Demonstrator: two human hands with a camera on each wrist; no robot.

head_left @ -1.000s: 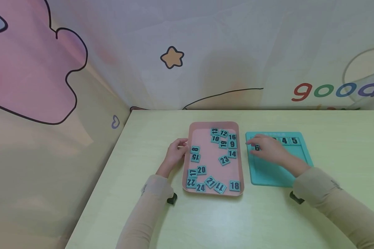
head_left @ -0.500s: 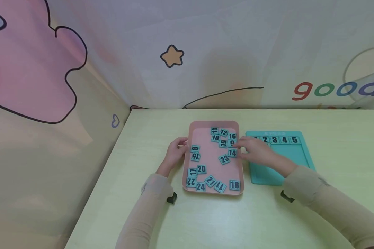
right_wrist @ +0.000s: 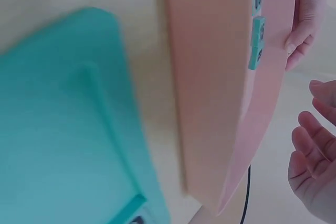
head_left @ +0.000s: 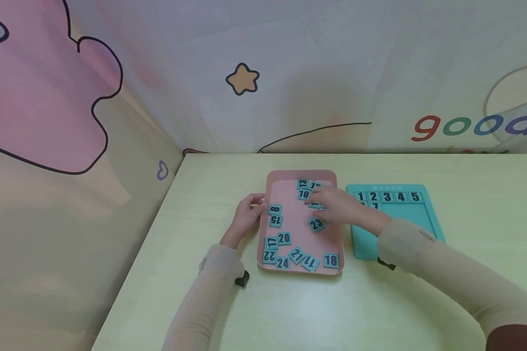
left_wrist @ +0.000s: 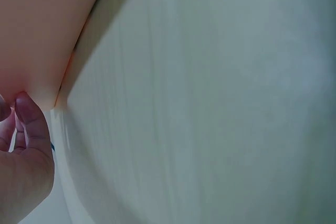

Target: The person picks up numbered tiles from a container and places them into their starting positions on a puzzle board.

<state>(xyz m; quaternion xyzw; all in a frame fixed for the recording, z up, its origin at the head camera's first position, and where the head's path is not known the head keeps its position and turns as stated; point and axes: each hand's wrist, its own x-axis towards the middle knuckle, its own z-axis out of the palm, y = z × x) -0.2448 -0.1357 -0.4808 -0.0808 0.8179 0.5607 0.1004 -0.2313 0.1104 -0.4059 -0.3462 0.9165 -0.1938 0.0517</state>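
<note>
Working over the pink tray [head_left: 295, 219] now: my right hand [head_left: 339, 204] is well inside it, where half a second ago it was only at the near side edge and before that over the teal board [head_left: 406, 224]. Fingers loosely parted, nothing visible in them; can't tell if they touch a tile. Left hand [head_left: 245, 214] is bent against the tray's left side, touching; can't tell if it grips.

Lifting off the board uncovers tiles 1 to 5 [head_left: 387, 196] across the top and tile 7 [head_left: 376, 206] in the second row. Means, by my read, that row is part done and the work is back at the tray. Tile 8 [head_left: 274, 209] lies there by the left wall, above tile 15 [head_left: 275, 221]. Tile 23 [head_left: 316, 224] sits under my right thumb side.
</note>
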